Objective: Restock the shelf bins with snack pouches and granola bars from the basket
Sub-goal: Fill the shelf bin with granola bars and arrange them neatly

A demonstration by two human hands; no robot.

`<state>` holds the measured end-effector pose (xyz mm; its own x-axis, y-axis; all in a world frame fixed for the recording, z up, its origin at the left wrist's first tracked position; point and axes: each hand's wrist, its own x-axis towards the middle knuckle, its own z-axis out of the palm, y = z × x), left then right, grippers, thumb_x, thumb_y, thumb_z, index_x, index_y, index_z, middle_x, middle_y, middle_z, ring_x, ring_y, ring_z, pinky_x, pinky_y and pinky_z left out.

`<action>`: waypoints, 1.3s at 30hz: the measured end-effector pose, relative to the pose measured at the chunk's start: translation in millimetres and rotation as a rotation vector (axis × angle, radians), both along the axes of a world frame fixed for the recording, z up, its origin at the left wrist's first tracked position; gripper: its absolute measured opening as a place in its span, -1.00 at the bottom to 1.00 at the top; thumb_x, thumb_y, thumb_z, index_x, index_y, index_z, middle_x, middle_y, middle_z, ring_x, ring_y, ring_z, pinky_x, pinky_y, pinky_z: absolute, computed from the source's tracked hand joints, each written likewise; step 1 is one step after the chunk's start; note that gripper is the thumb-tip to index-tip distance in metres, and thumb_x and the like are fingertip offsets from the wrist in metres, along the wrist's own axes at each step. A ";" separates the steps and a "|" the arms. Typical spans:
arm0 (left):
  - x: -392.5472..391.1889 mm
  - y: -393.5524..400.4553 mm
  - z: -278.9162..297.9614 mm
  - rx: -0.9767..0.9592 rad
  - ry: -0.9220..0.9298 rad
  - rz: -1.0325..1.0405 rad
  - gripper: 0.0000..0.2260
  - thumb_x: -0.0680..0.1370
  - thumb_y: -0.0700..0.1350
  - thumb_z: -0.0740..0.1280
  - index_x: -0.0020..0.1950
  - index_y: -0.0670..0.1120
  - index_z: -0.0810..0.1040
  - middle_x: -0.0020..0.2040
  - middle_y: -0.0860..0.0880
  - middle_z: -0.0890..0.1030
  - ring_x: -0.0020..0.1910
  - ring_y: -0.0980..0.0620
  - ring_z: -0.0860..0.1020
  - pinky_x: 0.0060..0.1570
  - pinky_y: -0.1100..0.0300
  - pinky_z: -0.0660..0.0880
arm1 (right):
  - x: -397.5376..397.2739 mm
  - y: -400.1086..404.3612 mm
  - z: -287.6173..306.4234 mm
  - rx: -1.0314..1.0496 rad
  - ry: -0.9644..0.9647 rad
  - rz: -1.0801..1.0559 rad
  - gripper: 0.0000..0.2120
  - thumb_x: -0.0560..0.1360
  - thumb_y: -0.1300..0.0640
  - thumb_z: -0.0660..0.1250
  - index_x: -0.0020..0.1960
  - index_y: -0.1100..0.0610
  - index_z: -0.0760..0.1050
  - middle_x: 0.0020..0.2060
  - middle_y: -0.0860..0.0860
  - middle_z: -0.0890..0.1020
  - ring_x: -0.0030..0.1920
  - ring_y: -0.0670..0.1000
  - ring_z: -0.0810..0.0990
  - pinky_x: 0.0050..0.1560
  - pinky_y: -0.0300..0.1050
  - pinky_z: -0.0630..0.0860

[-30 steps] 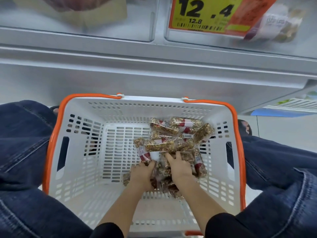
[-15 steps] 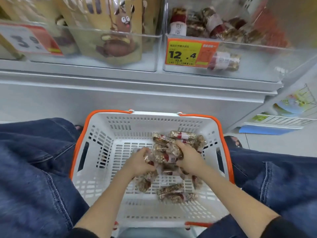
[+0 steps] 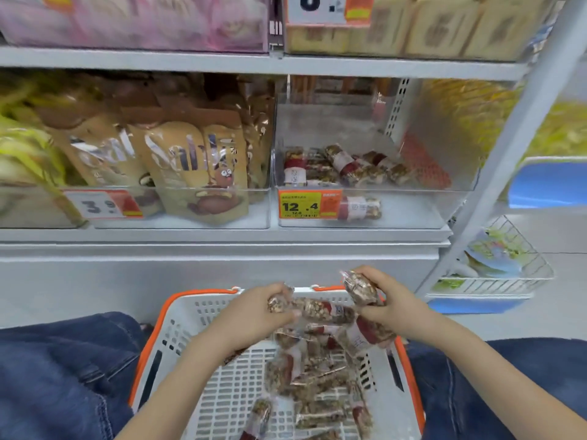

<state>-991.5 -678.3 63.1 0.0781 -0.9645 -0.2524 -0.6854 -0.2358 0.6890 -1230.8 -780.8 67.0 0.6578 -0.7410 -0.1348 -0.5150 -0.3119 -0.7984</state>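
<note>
- Left hand [image 3: 254,312] and right hand [image 3: 390,304], frame centre, each clenched around granola bars [image 3: 320,309], lifted above the basket [image 3: 178,344].
- More bars lay loose in the basket, bottom centre.
- Target bin [image 3: 365,214], centre right, held a few bars behind the 12.4 price tag [image 3: 300,204].
- Risk: overfull handfuls, slick wrappers; a bar could slip off and drop outside the basket.
- Risk: bars catching the bin's front lip on entry.
- Room: bin mostly empty, open gap below the upper shelf [image 3: 286,63]; snack pouches [image 3: 190,166] crowded the bin to its left.
</note>
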 end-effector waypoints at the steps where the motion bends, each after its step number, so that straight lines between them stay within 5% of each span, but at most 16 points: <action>1: -1.6 -1.1 9.2 -0.034 0.026 0.027 -0.78 0.47 0.18 0.35 -0.04 0.08 0.45 -0.13 0.03 0.60 -0.34 0.06 0.58 -0.26 0.18 0.44 | -0.1 -1.2 6.0 0.000 -0.033 0.000 -0.62 0.47 0.20 0.41 0.11 -0.20 0.41 -0.09 -0.17 0.57 -0.10 -0.11 0.54 -0.05 -0.18 0.46; 5: -10.2 -15.4 51.8 -0.177 0.147 0.118 -0.74 0.42 0.22 0.39 -0.13 0.08 0.45 -0.18 -0.05 0.63 -0.41 0.00 0.61 -0.24 0.05 0.54 | -4.6 -10.1 39.9 -0.043 -0.141 -0.031 -0.64 0.48 0.22 0.41 0.07 -0.22 0.45 -0.10 -0.15 0.56 -0.09 -0.10 0.54 -0.08 -0.27 0.46; 9: -23.4 -51.8 102.6 -0.348 0.436 0.137 -0.83 0.45 -0.10 0.46 -0.18 -0.07 0.48 -0.30 -0.07 0.62 -0.40 -0.06 0.58 -0.19 -0.08 0.57 | -13.9 -24.0 91.5 -0.106 -0.313 -0.140 -0.70 0.50 0.23 0.38 0.07 -0.14 0.46 -0.08 -0.08 0.58 -0.11 -0.17 0.57 -0.12 -0.36 0.45; 13: -43.5 -97.7 154.2 -0.555 0.515 0.140 -0.86 0.44 -0.09 0.45 -0.17 -0.03 0.50 -0.26 0.04 0.56 -0.23 0.07 0.53 -0.10 0.13 0.47 | -20.6 -49.5 133.3 -0.118 -0.585 -0.294 -0.56 0.50 0.19 0.38 0.01 -0.40 0.43 0.03 -0.09 0.62 0.01 -0.06 0.61 0.00 -0.13 0.54; 19: -76.8 -160.8 172.9 -0.729 0.568 0.096 -0.85 0.45 -0.23 0.37 -0.18 -0.02 0.43 -0.33 0.04 0.45 -0.34 0.07 0.40 -0.31 0.25 0.36 | -16.8 -122.3 145.4 -0.379 -0.761 -0.451 -0.65 0.50 0.24 0.37 0.09 -0.16 0.38 0.04 0.08 0.57 0.04 0.06 0.57 0.16 0.10 0.49; 23: -79.5 -203.9 142.9 -0.636 0.331 0.138 -0.88 0.46 -0.14 0.37 -0.16 0.05 0.45 -0.36 0.03 0.49 -0.47 0.11 0.38 -0.44 0.25 0.41 | -0.1 -165.1 113.2 -0.530 -0.509 -0.320 -0.64 0.40 0.15 0.29 0.12 -0.15 0.34 0.10 -0.07 0.45 0.17 -0.07 0.43 0.20 -0.26 0.33; 27: -85.6 -261.6 133.6 -0.472 0.436 0.347 -0.75 0.44 0.00 0.43 0.07 -0.05 0.54 -0.04 -0.03 0.61 -0.04 -0.02 0.58 -0.03 0.15 0.53 | 9.6 -189.7 102.2 -0.477 -0.300 -0.195 -0.49 0.32 0.30 0.25 0.12 -0.20 0.34 0.38 0.00 0.18 0.31 -0.51 0.06 0.18 -0.62 0.07; 29: -87.8 -279.6 117.6 -0.281 0.439 0.331 -0.43 0.44 0.14 0.41 0.32 -0.15 0.40 0.21 -0.08 0.54 0.21 -0.06 0.50 0.19 0.15 0.42 | 4.9 -203.6 95.5 -0.472 -0.126 -0.182 -0.36 0.30 0.32 0.24 0.25 -0.23 0.32 0.52 -0.06 -0.07 0.44 -0.29 -0.08 0.39 -0.34 0.05; 31: -90.0 -285.5 91.3 -0.130 0.310 0.216 -0.19 0.47 0.27 0.29 0.51 -0.17 0.07 0.42 -0.12 0.36 0.38 -0.10 0.35 0.36 0.08 0.29 | -2.6 -211.6 89.2 -0.423 0.052 -0.236 -0.35 0.36 0.34 0.20 0.30 -0.23 0.36 0.55 -0.01 0.00 0.53 0.01 0.02 0.46 -0.05 0.12; 33: -91.7 -289.5 71.3 -0.032 0.075 0.097 -0.19 0.53 0.32 0.11 0.55 -0.11 -0.15 0.52 -0.21 0.14 0.48 -0.18 0.16 0.44 0.01 0.14 | -7.3 -215.3 86.8 -0.341 0.136 -0.269 -0.48 0.46 0.30 0.16 0.32 -0.12 0.43 0.48 0.06 0.28 0.45 0.07 0.27 0.38 -0.10 0.27; 37: -94.4 -289.6 69.6 0.038 -0.113 -0.040 -0.38 0.62 0.22 -0.06 0.56 -0.07 -0.15 0.54 -0.23 -0.09 0.52 -0.18 -0.11 0.48 -0.03 -0.10 | -5.1 -213.8 82.5 -0.307 0.351 -0.205 -0.48 0.52 0.23 0.15 0.44 -0.11 0.30 0.52 0.07 0.19 0.37 0.13 0.38 0.30 -0.13 0.31; 39: -89.4 -286.6 71.8 0.037 -0.130 -0.084 -0.36 0.60 0.26 -0.05 0.56 -0.04 -0.11 0.55 -0.18 -0.08 0.53 -0.16 -0.12 0.48 -0.05 -0.10 | -5.1 -209.4 83.3 -0.384 0.353 -0.276 -0.44 0.50 0.22 0.14 0.44 -0.17 0.26 0.45 0.10 0.32 0.29 0.18 0.45 0.22 -0.02 0.40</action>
<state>-1080.9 -964.9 134.9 0.0315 -0.9593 -0.2808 -0.7869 -0.1970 0.5848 -1235.9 -990.2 150.3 0.3980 -0.9174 0.0012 -0.8324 -0.3616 -0.4200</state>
